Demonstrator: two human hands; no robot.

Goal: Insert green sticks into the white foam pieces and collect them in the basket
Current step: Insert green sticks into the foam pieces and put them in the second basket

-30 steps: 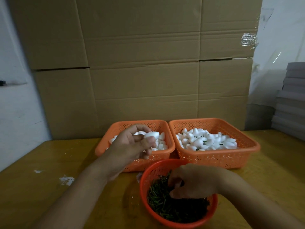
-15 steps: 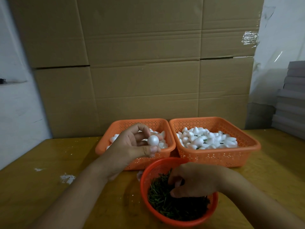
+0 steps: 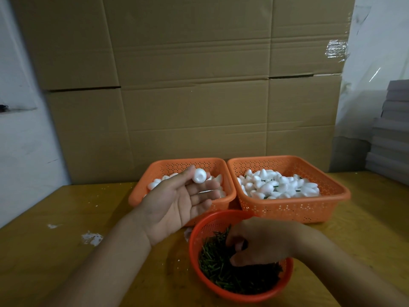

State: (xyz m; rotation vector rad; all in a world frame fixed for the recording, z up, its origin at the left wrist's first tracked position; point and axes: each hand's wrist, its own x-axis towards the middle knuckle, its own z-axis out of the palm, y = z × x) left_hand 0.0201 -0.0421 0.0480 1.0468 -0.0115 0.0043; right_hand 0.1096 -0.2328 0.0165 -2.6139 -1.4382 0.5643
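My left hand point(image 3: 177, 204) is turned palm up over the left orange basket point(image 3: 141, 194) and pinches a white foam piece point(image 3: 199, 175) between thumb and fingertip. Plain foam pieces point(image 3: 155, 183) lie in that basket. The right orange basket point(image 3: 287, 210) holds foam pieces point(image 3: 276, 185), some with green sticks showing. My right hand point(image 3: 265, 240) reaches into the round red basket point(image 3: 194, 238) in front. Its fingers are curled and pinched together in the pile of green sticks point(image 3: 221, 269). What they grip is hidden.
A tall wall of cardboard point(image 3: 188, 96) stands right behind the baskets. Grey boards point(image 3: 391, 134) are stacked at the right edge. White foam crumbs point(image 3: 90, 238) lie on the yellow wooden table point(image 3: 66, 262) to the left.
My left hand has rolled from palm down to palm up and lifted the foam piece to its fingertips. My right hand stays in the green sticks, barely moved.
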